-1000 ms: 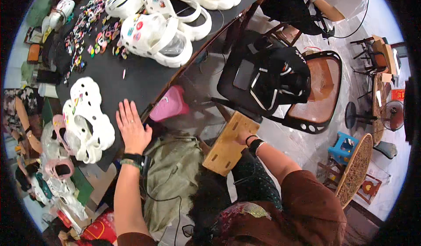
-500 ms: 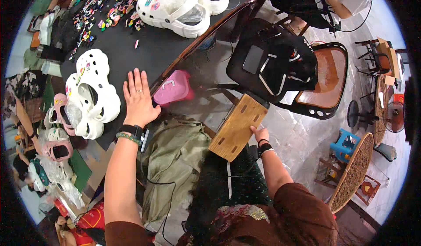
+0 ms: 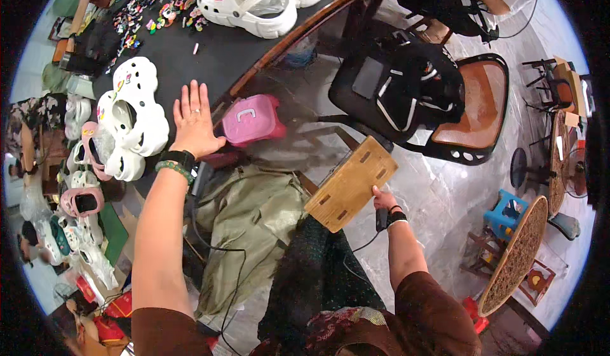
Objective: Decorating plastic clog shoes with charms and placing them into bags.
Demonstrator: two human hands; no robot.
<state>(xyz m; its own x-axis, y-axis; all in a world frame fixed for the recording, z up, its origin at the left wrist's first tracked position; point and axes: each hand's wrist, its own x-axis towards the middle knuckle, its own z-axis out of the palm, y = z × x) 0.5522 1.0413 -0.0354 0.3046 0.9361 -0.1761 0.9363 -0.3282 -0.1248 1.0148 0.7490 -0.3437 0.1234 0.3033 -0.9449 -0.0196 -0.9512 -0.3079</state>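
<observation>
My left hand lies flat, fingers spread, at the edge of the black-topped table. Just left of it stand white clogs decorated with colourful charms. Low on my right, my right hand grips the long edge of a small wooden stool, whose pale brown top has several slots. The stool is tilted in front of my legs, and its underside is hidden. Beyond my left fingers, a small pale stick-like piece rests on the tabletop.
More white clogs and scattered charms cover the table's far part. Beside the table is a pink plastic stool. A chair carrying a black bag stands ahead right. Olive cloth and a cable lie near my legs.
My view has shifted slightly. The wooden stool has turned so its top faces me more, with my right hand still on its edge. My left hand stays at the table edge.
</observation>
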